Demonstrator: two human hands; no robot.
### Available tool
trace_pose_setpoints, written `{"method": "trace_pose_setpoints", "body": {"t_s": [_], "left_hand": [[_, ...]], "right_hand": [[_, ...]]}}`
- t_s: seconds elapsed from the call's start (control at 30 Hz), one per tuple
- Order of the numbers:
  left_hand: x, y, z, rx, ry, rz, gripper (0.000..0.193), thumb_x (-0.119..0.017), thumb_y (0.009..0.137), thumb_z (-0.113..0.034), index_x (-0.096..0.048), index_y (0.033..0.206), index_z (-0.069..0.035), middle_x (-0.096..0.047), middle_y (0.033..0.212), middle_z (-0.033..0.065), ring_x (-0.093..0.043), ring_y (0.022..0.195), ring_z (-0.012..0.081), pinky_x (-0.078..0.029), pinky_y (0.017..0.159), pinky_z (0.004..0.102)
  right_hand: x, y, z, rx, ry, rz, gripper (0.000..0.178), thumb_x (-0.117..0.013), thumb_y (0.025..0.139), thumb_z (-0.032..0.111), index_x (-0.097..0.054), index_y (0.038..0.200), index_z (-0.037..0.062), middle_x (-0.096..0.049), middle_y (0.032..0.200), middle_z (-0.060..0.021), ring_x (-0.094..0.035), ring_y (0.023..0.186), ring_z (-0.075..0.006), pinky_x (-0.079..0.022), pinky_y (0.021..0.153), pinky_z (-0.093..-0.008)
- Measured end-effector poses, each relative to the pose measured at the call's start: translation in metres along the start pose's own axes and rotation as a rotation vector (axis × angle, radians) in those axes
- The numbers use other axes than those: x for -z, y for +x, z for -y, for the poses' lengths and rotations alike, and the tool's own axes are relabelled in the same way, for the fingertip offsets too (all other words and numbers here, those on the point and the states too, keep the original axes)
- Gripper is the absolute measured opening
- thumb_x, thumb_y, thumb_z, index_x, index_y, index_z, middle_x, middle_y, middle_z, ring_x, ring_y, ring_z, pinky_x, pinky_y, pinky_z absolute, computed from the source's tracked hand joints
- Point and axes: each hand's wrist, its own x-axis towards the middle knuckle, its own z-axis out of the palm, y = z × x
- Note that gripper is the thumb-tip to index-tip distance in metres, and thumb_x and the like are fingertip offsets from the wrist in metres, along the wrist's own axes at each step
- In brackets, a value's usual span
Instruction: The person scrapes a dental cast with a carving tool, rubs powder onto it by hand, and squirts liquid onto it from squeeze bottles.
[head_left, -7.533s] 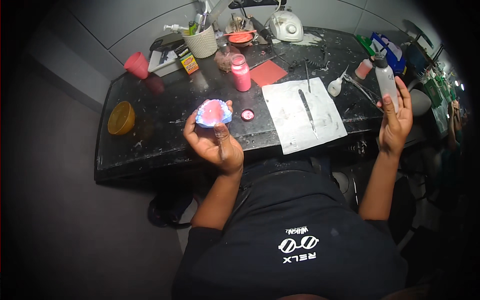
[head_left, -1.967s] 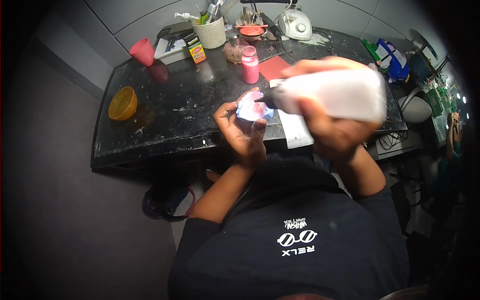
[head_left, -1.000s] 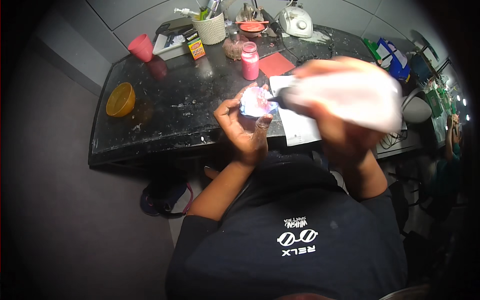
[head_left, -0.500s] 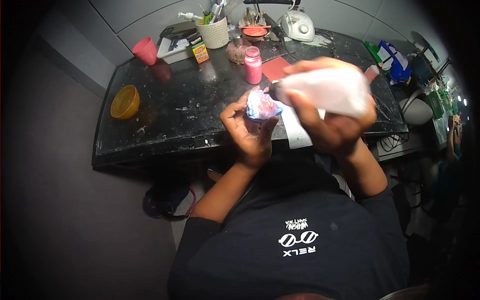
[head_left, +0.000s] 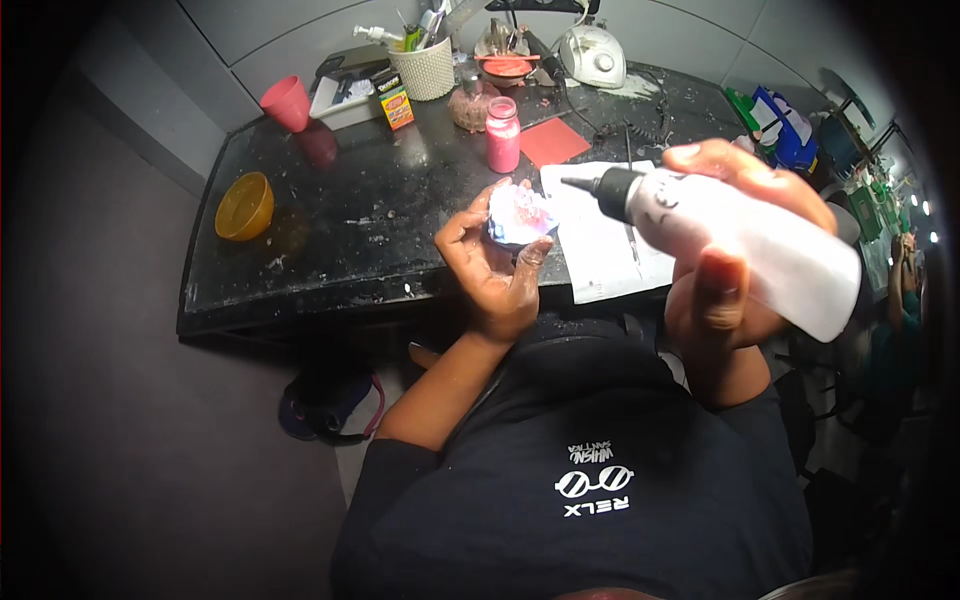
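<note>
My left hand (head_left: 500, 285) cups a small dental cast (head_left: 520, 215) by its edges, fingers behind and thumb in front. The cast shows white, pink and bluish patches, and bright glare hides its finer detail. To the right, my right hand (head_left: 718, 310) is wrapped round a whitish squeeze bottle (head_left: 765, 235) with a black nozzle. The bottle lies tilted, its tip pointing left above a white paper sheet (head_left: 595, 262), apart from the cast. Just beyond the cast stands an open jar of pink powder (head_left: 503, 145), beside a flat reddish-pink square (head_left: 553, 143).
An amber bowl (head_left: 245, 207) and a pink cup (head_left: 287, 103) stand on the left of the dark, stained table (head_left: 350, 230). At the back are a holder with tools (head_left: 424, 72), a small yellow-orange box (head_left: 397, 108) and a white device (head_left: 594, 57).
My right hand has drawn the bottle away from the cast, right and towards me, uncovering more of the paper. The left hand keeps its hold on the cast, almost unmoved.
</note>
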Motion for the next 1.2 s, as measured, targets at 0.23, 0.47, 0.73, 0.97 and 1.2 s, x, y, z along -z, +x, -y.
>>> {"method": "trace_pose_setpoints", "body": {"t_s": [0.23,0.47,0.73,0.97,1.2], "left_hand": [[0.0,-0.001,-0.002,0.011,0.054,-0.003,0.064,-0.074,0.084,0.002,-0.027,0.125,-0.008,-0.042,0.137,0.0276,-0.051,0.123,0.0321,-0.046,0.102,0.0434],[0.0,-0.002,0.0,0.022,0.026,-0.012,0.064,-0.076,0.085,-0.003,-0.027,0.126,-0.009,-0.041,0.136,0.0272,-0.052,0.121,0.0305,-0.046,0.1,0.0426],[-0.001,-0.001,-0.001,-0.014,-0.012,0.0,0.063,-0.074,0.084,0.002,-0.028,0.125,-0.008,-0.041,0.137,0.0274,-0.053,0.121,0.0308,-0.045,0.102,0.0423],[-0.001,0.0,0.001,-0.013,0.004,-0.001,0.063,-0.075,0.085,0.0,-0.027,0.125,-0.008,-0.041,0.137,0.0271,-0.053,0.12,0.0304,-0.046,0.101,0.042],[0.001,0.001,0.003,-0.02,-0.019,-0.011,0.063,-0.075,0.084,0.002,-0.028,0.126,-0.007,-0.042,0.137,0.027,-0.053,0.121,0.0311,-0.047,0.101,0.0427]], "right_hand": [[0.0,0.016,0.003,0.143,-0.259,0.266,0.02,-0.069,0.088,0.018,-0.066,0.09,-0.0022,-0.072,0.09,-0.0188,-0.07,0.082,-0.0263,-0.053,0.077,-0.0339],[0.008,-0.001,-0.005,0.002,-0.04,0.123,0.06,-0.07,0.09,0.031,-0.04,0.126,-0.0059,-0.064,0.107,-0.0262,-0.068,0.091,-0.0318,-0.057,0.08,-0.0412],[0.007,0.018,-0.011,0.394,-0.53,0.452,0.034,-0.069,0.086,0.021,-0.056,0.108,-0.0027,-0.07,0.091,-0.023,-0.069,0.079,-0.0286,-0.055,0.077,-0.0355],[0.003,0.014,-0.008,0.264,-0.502,0.43,0.03,-0.064,0.088,0.016,-0.061,0.11,-0.0045,-0.069,0.091,-0.0246,-0.068,0.082,-0.026,-0.054,0.077,-0.0365],[0.004,0.015,-0.01,0.441,-0.773,0.665,0.052,-0.072,0.087,0.017,-0.041,0.125,-0.0027,-0.066,0.101,-0.0231,-0.07,0.082,-0.0334,-0.056,0.074,-0.0374]]}}
